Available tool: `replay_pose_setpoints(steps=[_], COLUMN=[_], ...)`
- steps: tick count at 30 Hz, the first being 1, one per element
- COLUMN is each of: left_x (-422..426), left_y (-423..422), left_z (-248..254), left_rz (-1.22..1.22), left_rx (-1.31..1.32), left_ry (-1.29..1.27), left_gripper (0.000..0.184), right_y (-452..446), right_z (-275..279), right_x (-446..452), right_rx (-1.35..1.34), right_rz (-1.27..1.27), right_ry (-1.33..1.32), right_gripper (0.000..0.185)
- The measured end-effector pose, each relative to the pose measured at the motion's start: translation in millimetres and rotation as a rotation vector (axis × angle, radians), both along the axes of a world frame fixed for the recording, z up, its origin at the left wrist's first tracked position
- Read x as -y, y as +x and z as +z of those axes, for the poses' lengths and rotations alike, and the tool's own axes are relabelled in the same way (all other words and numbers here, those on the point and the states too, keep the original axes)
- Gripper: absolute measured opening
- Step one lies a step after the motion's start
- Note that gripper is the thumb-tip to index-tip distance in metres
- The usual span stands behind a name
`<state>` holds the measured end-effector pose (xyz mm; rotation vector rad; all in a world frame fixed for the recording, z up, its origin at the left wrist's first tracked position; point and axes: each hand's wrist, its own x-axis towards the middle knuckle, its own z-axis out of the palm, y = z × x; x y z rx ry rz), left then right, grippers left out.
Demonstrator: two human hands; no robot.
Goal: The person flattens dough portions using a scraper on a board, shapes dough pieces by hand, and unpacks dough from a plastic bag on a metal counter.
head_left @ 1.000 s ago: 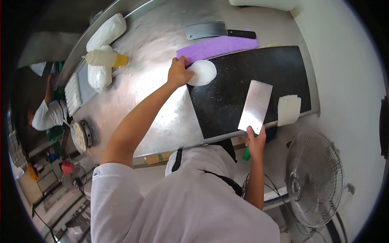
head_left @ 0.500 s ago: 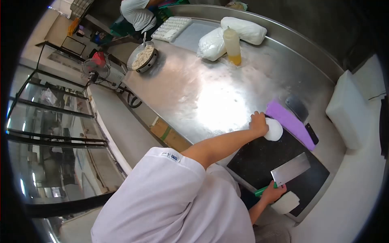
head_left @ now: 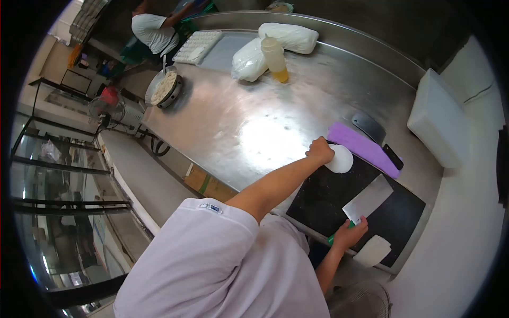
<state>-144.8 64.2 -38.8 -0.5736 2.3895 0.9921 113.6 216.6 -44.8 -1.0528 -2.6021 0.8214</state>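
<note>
My left hand (head_left: 321, 151) is closed, knuckles up, at the near edge of a smooth white round piece (head_left: 340, 159), which looks like dough but I cannot be sure. The piece lies at the far left corner of a black board (head_left: 323, 204). Gripped in my right hand (head_left: 351, 233) is a cleaver (head_left: 368, 199) with a green handle, its broad blade held flat over the board. Beside my right hand, a folded white cloth or pad (head_left: 374, 251) rests on the board's near edge.
A purple cloth (head_left: 363, 148), a dark scraper-like blade (head_left: 369, 128) and a black phone-like object (head_left: 393, 157) lie beyond the board. Farther off are a squeeze bottle (head_left: 274, 59), wrapped white bundles (head_left: 289, 37), a filled bowl (head_left: 165, 90) and another person (head_left: 155, 33).
The whole view has shifted, so the table appears farther left. My left hand has closed more tightly at the white piece. The cleaver's blade has turned slightly over the board.
</note>
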Motion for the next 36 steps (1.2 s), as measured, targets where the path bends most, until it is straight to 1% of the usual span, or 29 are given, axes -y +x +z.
replay_pose_setpoints(steps=[3,5,6,8,9,11,13,15,16,18,19,21,23,25,26,27,29,30,33,35,36], left_x=[-4,-5,-4,-3,-3,-3,-7,-10,-6,11,24,53,87,124,146,170,220,246,327,387,418], left_y=[-4,-3,-2,5,2,9,10,10,14,19,18,28,34,38,36,33,22,14,-25,-60,-82], left_z=[-3,-11,-19,-23,-24,-26,-23,-24,-20,-17,-27,-32,-6,-8,-10,-12,4,1,16,17,24], left_rz=[-0.044,-0.019,-0.018,-0.129,-0.125,-0.067,-0.013,0.28,0.282,0.428,0.393,0.392,0.472,0.391,0.421,0.452,0.385,0.414,0.406,0.461,0.494], left_rx=[0.036,0.025,0.025,-0.363,-0.368,-0.427,-0.417,0.024,0.041,0.264,0.359,0.398,0.425,0.241,0.215,0.188,0.159,0.119,-0.014,-0.187,-0.26], left_ry=[-0.065,-0.059,-0.056,-0.05,-0.049,0.275,0.306,0.623,0.629,1.114,1.255,1.442,1.381,1.18,1.118,1.055,0.905,0.931,0.866,0.94,0.963], left_gripper=[0.046,0.037,0.037,0.017,0.017,0.017,0.018,0.022,0.022,0.036,0.045,0.043,0.041,0.047,0.051,0.056,0.057,0.057,0.052,0.054,0.055], right_y=[-5,-7,-7,-3,-4,4,3,5,5,4,4,5,3,-3,-7,-11,-22,-29,-52,-70,-81], right_z=[-8,-8,-9,-13,-16,-19,-14,-2,-2,3,5,12,14,14,11,8,6,7,4,11,12], right_x=[-2,-2,-3,-3,-3,-2,2,12,17,31,41,61,82,104,116,128,154,167,207,244,260], right_rx=[-0.049,-0.097,-0.127,-0.119,-0.117,-0.143,-0.165,-0.235,-0.289,-0.359,-0.405,-0.388,-0.376,-0.347,-0.383,-0.382,-0.417,-0.411,-0.363,-0.315,-0.321], right_rz=[0.043,0.097,0.123,0.129,0.136,0.136,0.14,0.086,0.111,0.19,0.233,0.322,0.339,0.407,0.401,0.406,0.43,0.438,0.484,0.447,0.432], right_ry=[-0.007,0.048,0.021,0.058,0.092,0.138,0.184,0.204,0.203,0.2,0.144,0.075,0.063,0.028,-0.023,-0.017,-0.047,-0.043,-0.017,0.018,-0.04], right_gripper=[0.051,0.052,0.055,0.056,0.057,0.056,0.056,0.052,0.051,0.051,0.051,0.053,0.053,0.053,0.051,0.051,0.049,0.048,0.047,0.046,0.045])
